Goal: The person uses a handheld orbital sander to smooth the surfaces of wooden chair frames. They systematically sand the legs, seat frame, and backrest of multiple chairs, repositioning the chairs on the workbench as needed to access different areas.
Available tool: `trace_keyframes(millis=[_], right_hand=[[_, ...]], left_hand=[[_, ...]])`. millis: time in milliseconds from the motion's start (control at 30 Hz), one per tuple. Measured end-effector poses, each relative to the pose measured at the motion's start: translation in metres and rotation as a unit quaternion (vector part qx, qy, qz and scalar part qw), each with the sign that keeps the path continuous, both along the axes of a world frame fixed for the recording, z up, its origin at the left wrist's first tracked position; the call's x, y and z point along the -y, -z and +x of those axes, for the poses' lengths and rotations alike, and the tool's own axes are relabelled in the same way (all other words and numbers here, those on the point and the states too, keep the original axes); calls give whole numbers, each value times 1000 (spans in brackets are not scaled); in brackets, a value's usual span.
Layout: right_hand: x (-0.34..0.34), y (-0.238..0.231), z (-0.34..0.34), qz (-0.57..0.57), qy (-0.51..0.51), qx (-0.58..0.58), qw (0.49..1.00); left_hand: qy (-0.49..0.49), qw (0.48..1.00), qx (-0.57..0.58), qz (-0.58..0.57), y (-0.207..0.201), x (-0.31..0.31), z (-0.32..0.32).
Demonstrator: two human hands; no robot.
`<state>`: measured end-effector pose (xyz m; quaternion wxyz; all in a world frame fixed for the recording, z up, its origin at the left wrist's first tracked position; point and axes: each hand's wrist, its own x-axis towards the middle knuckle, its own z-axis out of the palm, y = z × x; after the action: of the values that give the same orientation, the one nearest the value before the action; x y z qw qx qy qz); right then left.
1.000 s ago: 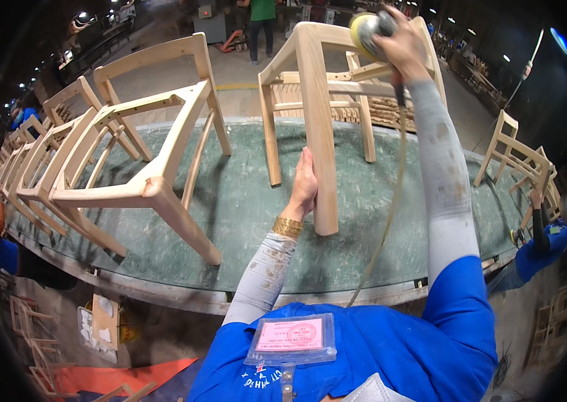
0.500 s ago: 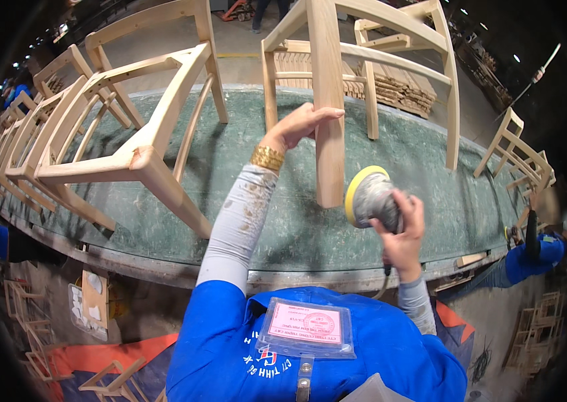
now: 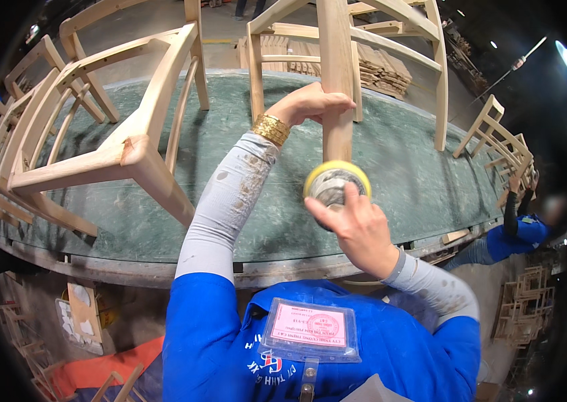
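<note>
My left hand [image 3: 310,106] is closed around a leg of a pale wooden chair frame [image 3: 337,60], with a gold bracelet [image 3: 271,128] at the wrist. The leg runs down toward me over the green tabletop [image 3: 250,201]. In my right hand [image 3: 362,234] is a round power sander [image 3: 337,182] with a yellow pad rim. Its pad is turned toward the lower end of that leg and covers it; whether it touches the wood I cannot tell.
Several pale chair frames [image 3: 116,164] crowd the left of the table, and smaller ones [image 3: 491,134] stand at the right. A person in blue [image 3: 514,241] works beyond the right end. Stacked wood pieces [image 3: 377,70] lie behind the table. A small wood block [image 3: 455,236] rests near the front edge.
My right hand has brought the sander left and over the leg's lower end, turning its pad away from me. My left hand remains on the leg. The whole view has shifted slightly.
</note>
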<state>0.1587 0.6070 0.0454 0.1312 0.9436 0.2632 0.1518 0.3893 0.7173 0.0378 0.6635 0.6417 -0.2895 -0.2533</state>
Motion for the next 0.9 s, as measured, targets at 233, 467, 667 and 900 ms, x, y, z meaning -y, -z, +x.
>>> trace_keyframes(millis=[233,467,667,900], right_hand=[[-30,-2,17,-170,-36,-12,985],[-49,3,13,-276,-16,-108,955],[-62,-1,24,-289,18,-81,954],[-66,-1,26,-240,29,-109,964]], left_hand=[[8,1000,0,-22,0,0,-1],[10,999,6,-39,2,-3,3],[6,1000,8,-29,3,-2,7],[32,998,-2,-61,11,2,13]])
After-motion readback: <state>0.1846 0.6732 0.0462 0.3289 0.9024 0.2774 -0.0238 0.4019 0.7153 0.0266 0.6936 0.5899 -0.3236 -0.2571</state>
